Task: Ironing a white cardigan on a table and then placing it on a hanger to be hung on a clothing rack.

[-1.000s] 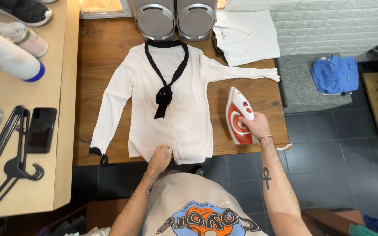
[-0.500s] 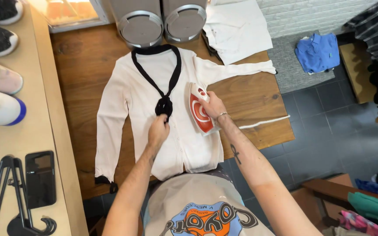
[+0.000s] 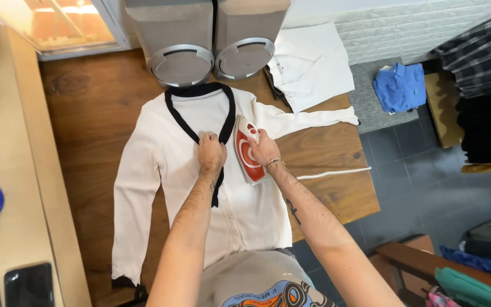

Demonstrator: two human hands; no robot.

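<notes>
A white cardigan with black trim (image 3: 200, 187) lies flat on the wooden table (image 3: 92, 119). The left hand (image 3: 211, 154) presses down on the black tie knot; its fingers look curled, maybe pinching it. The right hand (image 3: 263, 149) grips the handle of the red and white iron (image 3: 249, 154), which sits on the cardigan's chest just beside the tie. Keep the cloth flat and the left fingers away from the hot iron. The table edge is near on the right. There is more room on the left.
</notes>
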